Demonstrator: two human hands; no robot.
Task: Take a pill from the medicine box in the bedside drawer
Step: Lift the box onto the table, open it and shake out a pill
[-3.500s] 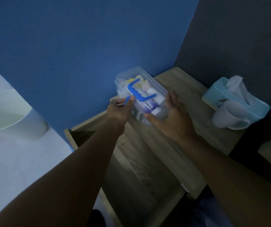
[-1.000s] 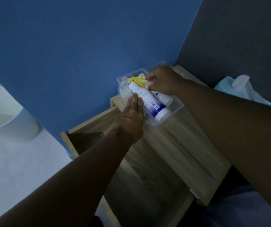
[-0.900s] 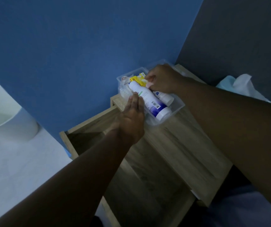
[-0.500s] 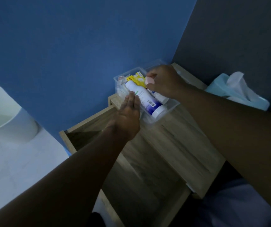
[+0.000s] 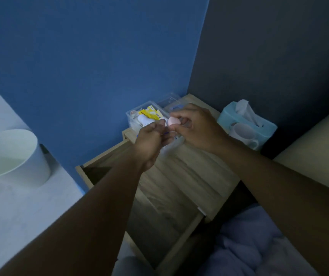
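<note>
So from where I'm watching, biggest thing in view is the blue wall (image 5: 80, 66) meeting a dark grey wall (image 5: 269, 46) in the corner, with a white bin (image 5: 10, 158) off to the left on the pale floor. Wedged into that corner is the wooden bedside table (image 5: 195, 176), and its drawer (image 5: 151, 216) is pulled out wide toward me, looks dark inside, can't make out anything in it. On the right back of the tabletop there's a teal tissue box (image 5: 259, 124) with a white mug (image 5: 243, 134) lying just in front of it, touching or near enough.

The medicine box (image 5: 133, 116) is the clear plastic one sitting at the back left corner of the tabletop, lid off, with a yellow packet (image 5: 149, 113) and a white bottle (image 5: 144, 120) showing inside. What looks like its clear lid (image 5: 169, 100) is just behind it against the wall.

Both hands are raised over the box, close together. Right hand (image 5: 197, 128) is curled around a small pink-capped container (image 5: 173, 121), thumb and fingers closed on it. Left hand (image 5: 149, 142) is pinched mostly closed right at that cap, fingertips meeting it; whether it's got anything of its own I can't tell, too dim and blurry
</note>
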